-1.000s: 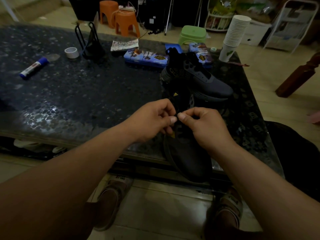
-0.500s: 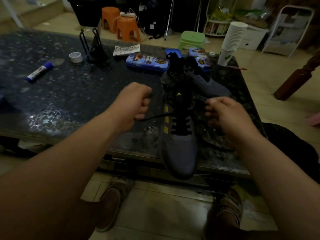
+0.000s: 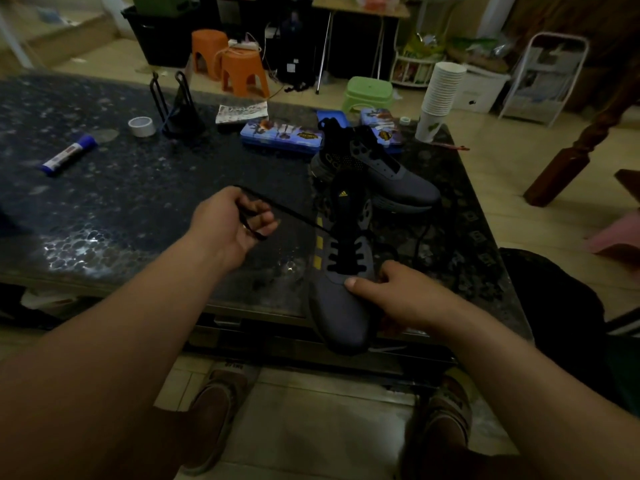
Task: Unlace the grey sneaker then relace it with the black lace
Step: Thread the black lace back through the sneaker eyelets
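A grey sneaker [image 3: 341, 306] with yellow stripes lies at the near edge of the dark table [image 3: 138, 209], toe toward me and hanging past the edge. A black lace [image 3: 294, 211] runs through its lower eyelets. My left hand [image 3: 232, 223] is to the left of the shoe, palm up, fingers curled round one end of the lace, which stretches taut to the eyelets. My right hand [image 3: 398, 296] grips the sneaker's right side near the toe, thumb on top. The lace's other end trails loosely on the table right of the shoe.
A second grey sneaker [image 3: 377, 168] lies behind the first. Farther back are blue tins [image 3: 280, 135], a tape roll [image 3: 141, 126], a marker [image 3: 67, 155], a black stand [image 3: 178, 109] and stacked paper cups [image 3: 440, 95]. Stools stand on the floor beyond. My feet are under the table.
My hands parted from the middle of the shoe. My left hand drew the lace out to the left and turned palm up. My right hand dropped to grip the sneaker near the toe.
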The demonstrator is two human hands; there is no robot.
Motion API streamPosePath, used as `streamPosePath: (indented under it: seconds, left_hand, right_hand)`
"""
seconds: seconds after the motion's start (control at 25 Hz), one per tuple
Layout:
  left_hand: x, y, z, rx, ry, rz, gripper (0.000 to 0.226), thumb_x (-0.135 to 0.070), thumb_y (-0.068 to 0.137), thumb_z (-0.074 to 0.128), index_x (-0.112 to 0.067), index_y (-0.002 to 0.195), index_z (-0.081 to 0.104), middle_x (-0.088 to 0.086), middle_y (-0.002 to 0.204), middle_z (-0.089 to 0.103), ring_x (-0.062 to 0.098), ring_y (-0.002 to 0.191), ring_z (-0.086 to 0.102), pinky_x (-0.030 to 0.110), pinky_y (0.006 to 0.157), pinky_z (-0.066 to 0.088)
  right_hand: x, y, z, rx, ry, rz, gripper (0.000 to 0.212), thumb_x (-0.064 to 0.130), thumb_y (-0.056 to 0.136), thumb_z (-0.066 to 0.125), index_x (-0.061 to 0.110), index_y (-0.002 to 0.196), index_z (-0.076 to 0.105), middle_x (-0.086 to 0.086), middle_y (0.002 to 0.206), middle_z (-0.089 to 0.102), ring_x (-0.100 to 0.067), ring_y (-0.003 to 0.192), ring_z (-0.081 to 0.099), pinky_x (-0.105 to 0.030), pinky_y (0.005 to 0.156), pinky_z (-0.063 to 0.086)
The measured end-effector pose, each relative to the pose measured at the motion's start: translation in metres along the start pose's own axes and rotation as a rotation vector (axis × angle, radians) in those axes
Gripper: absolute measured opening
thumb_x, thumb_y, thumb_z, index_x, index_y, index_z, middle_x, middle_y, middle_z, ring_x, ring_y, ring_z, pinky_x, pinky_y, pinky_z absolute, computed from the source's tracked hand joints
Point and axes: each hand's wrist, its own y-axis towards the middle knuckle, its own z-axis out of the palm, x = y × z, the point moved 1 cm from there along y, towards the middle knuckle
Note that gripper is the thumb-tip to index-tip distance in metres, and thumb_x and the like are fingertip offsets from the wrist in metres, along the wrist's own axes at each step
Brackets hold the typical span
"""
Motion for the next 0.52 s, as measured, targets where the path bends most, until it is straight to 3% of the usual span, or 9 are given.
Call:
streamPosePath:
  seconds: [0.12, 0.2, 0.28, 0.36, 0.4, 0.48, 0.52]
  left_hand:
    - [-0.006, 0.0, 0.0, -0.038, -0.033, 0.053, 0.028, -0.013, 0.1, 0.045, -0.016, 0.072, 0.048, 0.005, 0.066, 0.062, 0.018, 0.061, 0.059, 0.04, 0.077, 0.061]
    - [-0.009, -0.002, 0.002, -0.037, 0.239, 0.184, 0.015, -0.017, 0.102, 0.05, -0.013, 0.088, 0.055, 0.008, 0.081, 0.062, 0.017, 0.065, 0.057, 0.041, 0.08, 0.06]
    - [-0.014, -0.009, 0.006, 0.008, 0.616, 0.419, 0.007, -0.019, 0.101, 0.058, -0.011, 0.1, 0.059, 0.009, 0.09, 0.063, 0.02, 0.073, 0.06, 0.04, 0.08, 0.06]
    - [-0.021, -0.027, 0.018, 0.143, 0.831, 0.623, 0.007, -0.015, 0.095, 0.064, -0.011, 0.1, 0.062, 0.011, 0.094, 0.068, 0.028, 0.086, 0.067, 0.044, 0.083, 0.059]
    - [-0.021, -0.039, 0.026, 0.246, 0.865, 0.663, 0.009, -0.014, 0.092, 0.065, -0.014, 0.1, 0.063, 0.012, 0.097, 0.07, 0.03, 0.092, 0.068, 0.048, 0.087, 0.058]
    - [-0.017, -0.058, 0.041, 0.424, 0.832, 0.623, 0.018, -0.017, 0.086, 0.06, -0.015, 0.104, 0.061, 0.017, 0.101, 0.071, 0.033, 0.092, 0.068, 0.053, 0.086, 0.056]
    - [-0.016, -0.064, 0.046, 0.463, 0.807, 0.608, 0.023, -0.02, 0.085, 0.058, -0.014, 0.106, 0.06, 0.021, 0.101, 0.07, 0.037, 0.091, 0.067, 0.054, 0.083, 0.056]
  right_hand:
    - [-0.004, 0.006, 0.014, 0.014, 0.045, -0.011, 0.046, 0.059, 0.092, 0.066, 0.021, 0.115, 0.056, 0.0, 0.105, 0.067, -0.025, 0.077, 0.073, -0.046, 0.064, 0.065]
    - [0.001, 0.003, 0.007, -0.028, -0.084, -0.042, 0.046, 0.067, 0.088, 0.065, 0.023, 0.102, 0.06, 0.001, 0.096, 0.069, -0.022, 0.076, 0.071, -0.045, 0.067, 0.064]
    - [0.016, -0.001, -0.01, -0.261, -0.297, -0.127, 0.05, 0.074, 0.085, 0.062, 0.024, 0.091, 0.057, 0.004, 0.087, 0.066, -0.018, 0.078, 0.065, -0.041, 0.071, 0.058]
    - [0.04, -0.003, -0.025, -0.52, -0.222, -0.37, 0.043, 0.062, 0.087, 0.07, 0.026, 0.104, 0.056, 0.006, 0.101, 0.062, -0.015, 0.093, 0.062, -0.039, 0.081, 0.054]
    - [0.055, -0.003, -0.028, -0.549, -0.145, -0.506, 0.047, 0.052, 0.087, 0.075, 0.028, 0.121, 0.054, 0.007, 0.114, 0.06, -0.014, 0.105, 0.06, -0.037, 0.088, 0.052]
    - [0.08, 0.004, -0.024, -0.399, -0.003, -0.639, 0.077, 0.039, 0.088, 0.079, 0.032, 0.151, 0.035, 0.01, 0.13, 0.058, -0.006, 0.119, 0.057, -0.027, 0.095, 0.05]
    - [0.086, 0.01, -0.02, -0.321, 0.043, -0.631, 0.08, 0.036, 0.09, 0.078, 0.032, 0.154, 0.031, 0.01, 0.126, 0.062, -0.003, 0.114, 0.06, -0.024, 0.091, 0.051]
